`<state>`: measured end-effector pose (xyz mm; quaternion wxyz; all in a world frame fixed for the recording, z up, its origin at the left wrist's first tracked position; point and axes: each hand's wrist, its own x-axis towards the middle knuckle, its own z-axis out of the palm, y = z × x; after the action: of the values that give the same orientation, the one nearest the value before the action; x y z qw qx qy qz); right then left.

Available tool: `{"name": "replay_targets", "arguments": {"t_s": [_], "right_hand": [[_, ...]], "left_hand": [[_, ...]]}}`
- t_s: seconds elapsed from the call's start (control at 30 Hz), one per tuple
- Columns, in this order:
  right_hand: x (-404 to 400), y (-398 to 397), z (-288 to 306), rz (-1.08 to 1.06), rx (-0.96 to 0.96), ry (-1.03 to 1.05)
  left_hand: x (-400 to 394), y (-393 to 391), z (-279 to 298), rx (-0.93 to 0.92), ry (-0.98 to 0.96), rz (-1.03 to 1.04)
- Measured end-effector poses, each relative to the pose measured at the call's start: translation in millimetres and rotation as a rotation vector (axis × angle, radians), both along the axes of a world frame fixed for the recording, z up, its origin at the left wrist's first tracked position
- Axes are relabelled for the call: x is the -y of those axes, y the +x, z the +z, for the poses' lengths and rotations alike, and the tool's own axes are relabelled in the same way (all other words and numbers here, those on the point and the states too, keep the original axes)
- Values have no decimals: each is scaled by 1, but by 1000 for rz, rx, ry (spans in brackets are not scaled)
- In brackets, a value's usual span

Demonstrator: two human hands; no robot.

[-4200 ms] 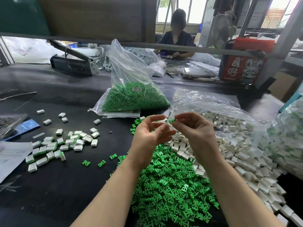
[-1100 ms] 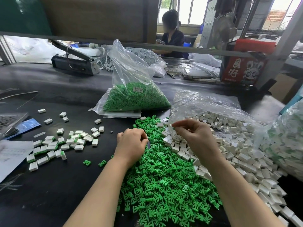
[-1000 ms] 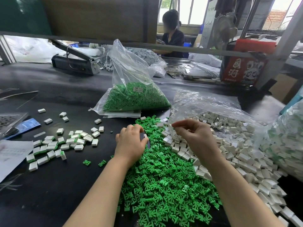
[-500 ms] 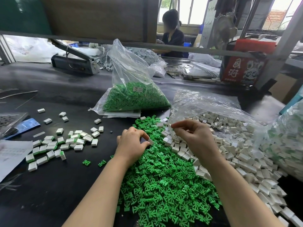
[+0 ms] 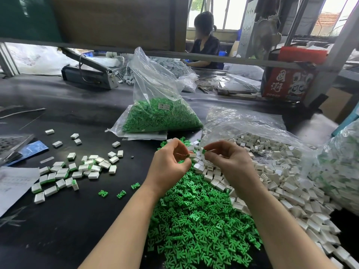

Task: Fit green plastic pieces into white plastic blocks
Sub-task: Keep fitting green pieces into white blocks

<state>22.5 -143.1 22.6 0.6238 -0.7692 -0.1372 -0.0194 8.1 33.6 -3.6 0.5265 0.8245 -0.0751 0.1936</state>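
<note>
Two hands are held up close together over the piles, just apart, so that one small part can be pushed into the other. A white block [image 5: 192, 155] is pinched at the tips of the left hand [image 5: 168, 166], with a bit of green showing beside it. A green piece [image 5: 203, 151] is pinched between the thumb and fingers of the right hand [image 5: 227, 161]. The two parts are near each other but are not yet joined, as far as can be seen. The fingers of both hands are curled in, and the wrists are bent so the tips point toward each other. Both forearms are stretched out from the near edge, over the green pile.

The loose green pieces [image 5: 196, 222] are heaped near, right under the arms, so a new one can be grabbed fast. The loose white blocks [image 5: 272, 171] are spilled from a clear bag [image 5: 242, 123] on the right, touching the green heap, so they are easy to reach too. The finished blocks [image 5: 73, 171], white with green in them, are spread on the left of the black table [image 5: 68, 230], well apart from the loose parts, most likely so they are not mixed up. A full bag of green pieces [image 5: 159, 117] is kept farther back for later. Another person [image 5: 206, 39] is seated far away at the other side.
</note>
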Motion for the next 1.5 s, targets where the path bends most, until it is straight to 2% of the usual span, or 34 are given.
{"name": "replay_targets", "arguments": {"t_s": [0.33, 0.57, 0.67, 0.83, 0.93, 1.0, 1.1, 1.2, 1.27, 1.37, 1.5], "right_hand": [[-1, -1, 3, 84, -97, 158], [1, 0, 3, 78, -104, 160], [1, 1, 1, 43, -91, 104], [6, 4, -3, -9, -114, 54], [9, 6, -5, -24, -124, 22], [11, 8, -8, -37, -112, -31], [10, 11, -18, -65, -6, -344], [2, 12, -28, -53, 127, -785], [-2, 10, -30, -42, 200, -1000], [-4, 8, -28, -26, 256, -1112], [0, 10, -26, 27, 166, -1048]], "left_hand": [[13, -3, 7, 4, -409, -153], [11, -1, 6, 37, -427, -157], [5, 0, 4, 50, -325, -41], [-35, 3, -7, -9, 303, 600], [-63, 3, -12, -96, 377, 844], [-72, 3, -12, -119, 394, 881], [-60, 5, -10, -89, 370, 726], [-31, 6, -10, -127, 351, 398], [-15, 6, -13, -181, 381, 198], [1, 7, -19, -200, 507, 64], [10, 8, -21, -199, 648, 32]]}}
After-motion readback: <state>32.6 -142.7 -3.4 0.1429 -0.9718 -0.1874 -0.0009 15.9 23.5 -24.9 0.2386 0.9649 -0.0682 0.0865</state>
